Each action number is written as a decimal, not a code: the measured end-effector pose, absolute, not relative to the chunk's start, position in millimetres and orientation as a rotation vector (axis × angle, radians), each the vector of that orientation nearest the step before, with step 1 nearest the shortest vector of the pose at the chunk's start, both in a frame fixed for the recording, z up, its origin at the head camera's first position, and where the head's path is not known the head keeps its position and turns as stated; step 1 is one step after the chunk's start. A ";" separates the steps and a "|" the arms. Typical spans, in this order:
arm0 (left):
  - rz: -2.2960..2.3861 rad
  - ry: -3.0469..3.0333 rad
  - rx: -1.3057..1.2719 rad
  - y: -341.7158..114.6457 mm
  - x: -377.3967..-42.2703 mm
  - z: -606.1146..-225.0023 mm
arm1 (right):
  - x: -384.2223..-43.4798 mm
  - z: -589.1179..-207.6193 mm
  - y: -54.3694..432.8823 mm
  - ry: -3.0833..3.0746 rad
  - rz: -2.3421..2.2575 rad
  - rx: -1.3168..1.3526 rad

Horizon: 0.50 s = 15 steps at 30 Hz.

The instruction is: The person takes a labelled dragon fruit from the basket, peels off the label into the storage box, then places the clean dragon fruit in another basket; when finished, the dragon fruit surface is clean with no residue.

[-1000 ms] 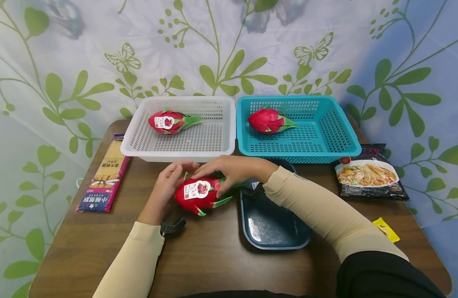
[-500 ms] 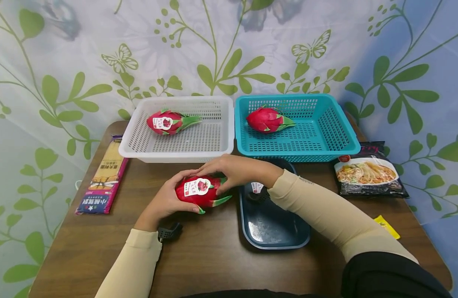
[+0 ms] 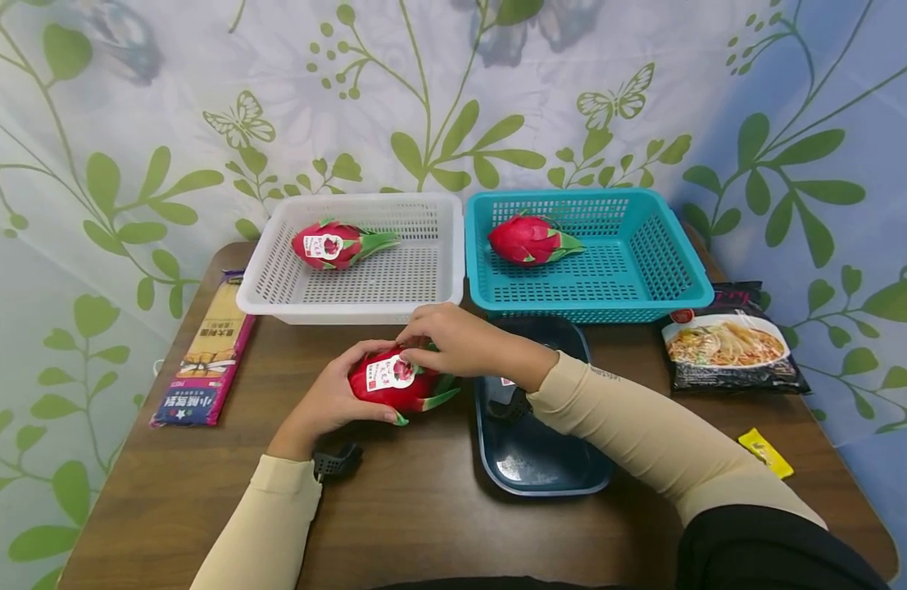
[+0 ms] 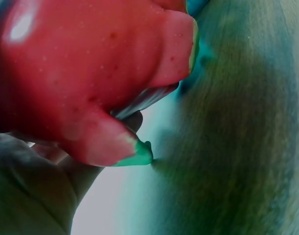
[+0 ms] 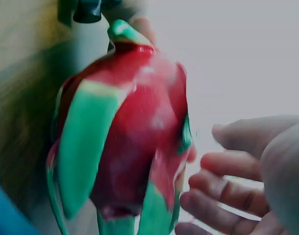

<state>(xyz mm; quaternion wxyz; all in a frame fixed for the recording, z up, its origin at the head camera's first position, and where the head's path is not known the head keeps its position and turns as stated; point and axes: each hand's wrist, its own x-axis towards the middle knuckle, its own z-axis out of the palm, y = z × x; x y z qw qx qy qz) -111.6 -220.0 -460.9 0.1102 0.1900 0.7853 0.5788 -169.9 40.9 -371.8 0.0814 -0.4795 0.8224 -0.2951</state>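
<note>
A red dragon fruit with green-tipped scales and a white label lies near the middle of the wooden table. My left hand grips its left end, thumb along the near side and fingers over the far side. In the left wrist view the red skin of the dragon fruit fills the upper left. My right hand is over the fruit's right part, thumb and fingertips right at the label's edge in the head view. From the right wrist view, the right hand's fingers are loosely bent beside the fruit.
Behind stand a white basket and a turquoise basket, each with one dragon fruit. A dark blue tray lies under my right forearm. Noodle pack and yellow packet are right; spaghetti pack is left.
My left hand has closed round the dragon fruit's left end, its thumb now along the near side. My right thumb and fingers have shifted up from the fruit's right side to the label's edge.
</note>
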 end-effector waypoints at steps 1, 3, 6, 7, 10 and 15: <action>1.700 2.310 0.560 -219.6 -111.4 -460.6 | -168.3 -372.1 39.3 2.484 -0.855 -1.412; 1.703 2.309 0.563 -219.1 -110.9 -460.4 | -165.3 -372.1 36.0 2.512 -0.825 -1.380; 1.705 2.304 0.566 -218.8 -110.8 -459.9 | -162.6 -371.7 31.3 2.534 -0.832 -1.343; 1.707 2.301 0.569 -218.8 -110.8 -459.8 | -162.3 -371.6 29.7 2.536 -0.846 -1.332; 1.714 2.296 0.567 -218.9 -111.0 -459.6 | -161.8 -370.8 26.2 2.524 -0.901 -1.304; 1.723 2.291 0.571 -218.8 -112.0 -461.6 | -149.9 -363.0 28.4 2.403 -1.050 -1.367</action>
